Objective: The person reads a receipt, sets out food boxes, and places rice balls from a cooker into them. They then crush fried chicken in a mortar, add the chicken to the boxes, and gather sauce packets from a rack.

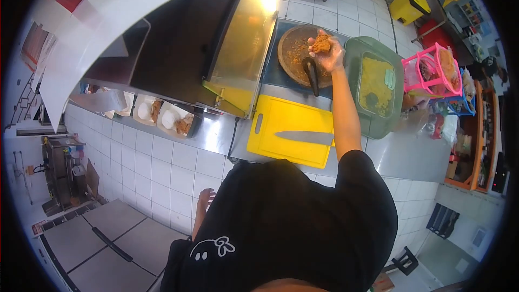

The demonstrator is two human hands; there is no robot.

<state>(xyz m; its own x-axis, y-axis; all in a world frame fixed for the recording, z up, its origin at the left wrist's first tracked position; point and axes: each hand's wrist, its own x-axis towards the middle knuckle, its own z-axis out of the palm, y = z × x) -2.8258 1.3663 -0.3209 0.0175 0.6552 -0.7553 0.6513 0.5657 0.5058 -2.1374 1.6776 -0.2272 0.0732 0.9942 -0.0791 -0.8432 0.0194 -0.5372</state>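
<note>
My right hand point(335, 58), in a clear plastic glove, is closed round a piece of fried chicken point(321, 44). It holds the chicken above the right side of a round stone mortar point(288, 58), whose bowl has brown crumbs in it. A dark pestle point(312, 75) leans in the mortar, its end over the near rim. Nearer my body lies a yellow cutting board point(265, 143) with a knife point(304, 137) flat on it. My left hand point(205, 199) hangs low at my side, away from the counter, fingers loosely apart and holding nothing.
A green tub point(354, 84) with yellowish contents under its lid stands right of the mortar. Beyond it is a pink basket point(430, 70). A lit display case point(238, 48) borders the left. Several boxes of rice and chicken point(172, 120) sit along the steel counter point(403, 154).
</note>
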